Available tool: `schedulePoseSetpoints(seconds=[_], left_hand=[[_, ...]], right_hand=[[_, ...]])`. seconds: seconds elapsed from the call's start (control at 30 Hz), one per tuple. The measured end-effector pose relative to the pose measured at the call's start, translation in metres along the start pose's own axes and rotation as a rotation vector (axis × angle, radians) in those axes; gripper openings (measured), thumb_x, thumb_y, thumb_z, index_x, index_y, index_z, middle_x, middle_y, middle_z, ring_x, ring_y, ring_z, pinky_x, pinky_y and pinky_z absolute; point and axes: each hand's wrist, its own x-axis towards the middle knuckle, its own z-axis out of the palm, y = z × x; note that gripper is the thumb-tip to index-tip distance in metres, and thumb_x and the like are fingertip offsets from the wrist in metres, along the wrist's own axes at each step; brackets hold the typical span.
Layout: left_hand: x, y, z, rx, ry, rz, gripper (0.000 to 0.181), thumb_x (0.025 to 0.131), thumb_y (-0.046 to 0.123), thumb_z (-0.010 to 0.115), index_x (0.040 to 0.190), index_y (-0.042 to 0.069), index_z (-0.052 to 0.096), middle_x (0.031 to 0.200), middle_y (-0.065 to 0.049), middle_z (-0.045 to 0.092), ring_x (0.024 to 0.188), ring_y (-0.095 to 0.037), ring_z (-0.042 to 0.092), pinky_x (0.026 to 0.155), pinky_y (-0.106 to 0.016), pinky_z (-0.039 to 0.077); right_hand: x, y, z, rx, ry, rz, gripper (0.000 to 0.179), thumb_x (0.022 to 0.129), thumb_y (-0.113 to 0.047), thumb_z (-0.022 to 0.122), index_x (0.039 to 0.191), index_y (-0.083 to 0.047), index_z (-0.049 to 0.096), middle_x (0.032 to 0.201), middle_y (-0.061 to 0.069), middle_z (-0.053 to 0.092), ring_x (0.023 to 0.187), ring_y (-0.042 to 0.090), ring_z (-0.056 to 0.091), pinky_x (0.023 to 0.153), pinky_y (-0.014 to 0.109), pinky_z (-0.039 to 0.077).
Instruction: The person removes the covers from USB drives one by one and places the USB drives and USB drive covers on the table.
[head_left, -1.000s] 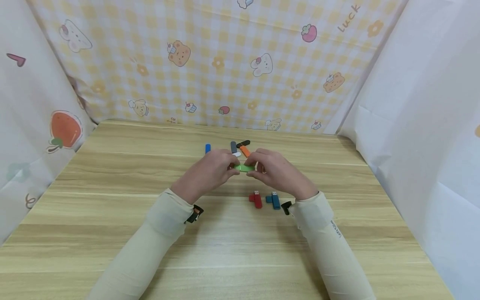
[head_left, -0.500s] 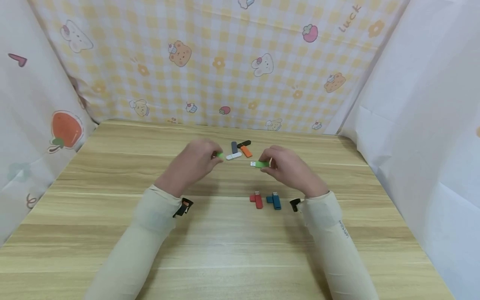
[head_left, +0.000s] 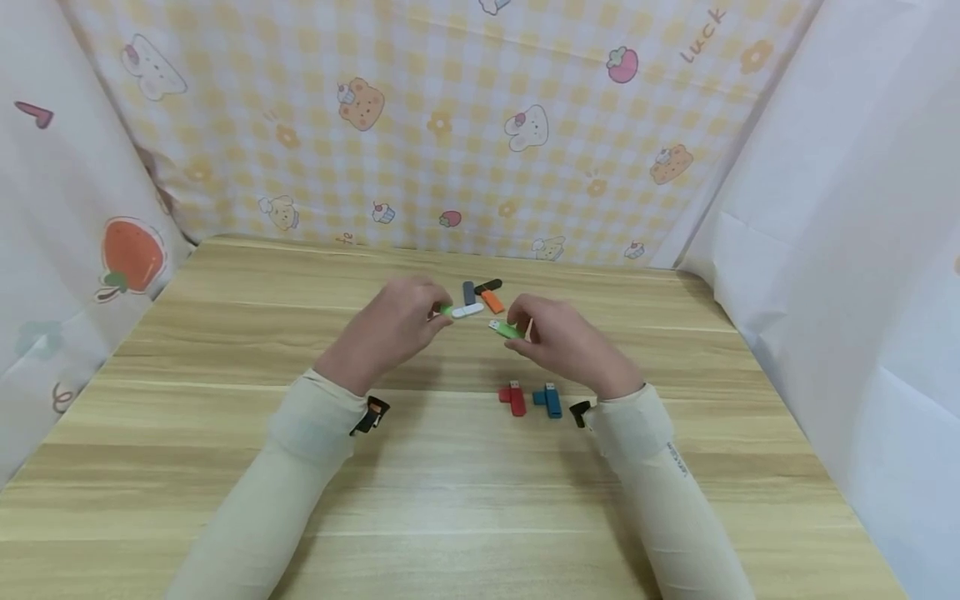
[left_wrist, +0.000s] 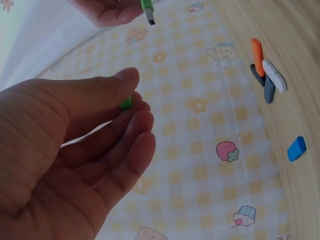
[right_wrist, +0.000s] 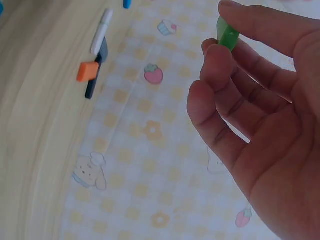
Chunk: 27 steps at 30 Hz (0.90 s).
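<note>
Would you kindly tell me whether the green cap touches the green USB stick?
Apart: the head view shows a gap between the green cap, in the left hand, and the green USB stick.

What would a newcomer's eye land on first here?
The bright green USB stick, mid-scene in the right hand, its plug bare, while the left hand pinches what looks like its green cap. Next, the red stick and teal-blue stick, side by side below the right hand in the head view. Then the orange stick, in a small cluster beyond the hands.
</note>
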Motion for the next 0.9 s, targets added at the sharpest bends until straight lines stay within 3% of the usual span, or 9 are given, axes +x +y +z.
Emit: schedulePoseSetpoints(seconds=[0.2, 0.57, 0.9], left_hand=[[-0.001, 0.001, 0.003, 0.008, -0.02, -0.013, 0.015, 0.096, 0.006, 0.081, 0.108, -0.004, 0.08, 0.1, -0.013, 0.076, 0.085, -0.023, 0.068, 0.075, -0.035, 0.062], [0.0, 0.004, 0.009, 0.036, -0.054, -0.011, 0.014, 0.097, 0.008, 0.081, 0.106, -0.002, 0.079, 0.098, -0.012, 0.074, 0.081, -0.022, 0.063, 0.075, -0.034, 0.06], [0.0, 0.007, 0.01, 0.037, -0.058, -0.002, 0.013, 0.097, 0.01, 0.082, 0.104, -0.001, 0.079, 0.095, -0.01, 0.073, 0.08, -0.021, 0.062, 0.075, -0.033, 0.059]], right_hand=[[0.005, -0.006, 0.013, -0.038, -0.081, -0.046, 0.017, 0.101, -0.016, 0.077, 0.1, -0.011, 0.061, 0.089, 0.001, 0.065, 0.074, 0.016, 0.056, 0.068, 0.028, 0.052], [0.011, -0.016, 0.041, -0.133, -0.23, -0.012, 0.016, 0.103, -0.016, 0.073, 0.093, -0.011, 0.061, 0.074, -0.002, 0.058, 0.063, 0.011, 0.052, 0.063, 0.023, 0.045], [0.011, -0.024, 0.059, -0.094, -0.304, 0.041, 0.019, 0.102, -0.009, 0.072, 0.087, -0.01, 0.06, 0.071, -0.001, 0.058, 0.056, 0.009, 0.052, 0.056, 0.02, 0.041]])
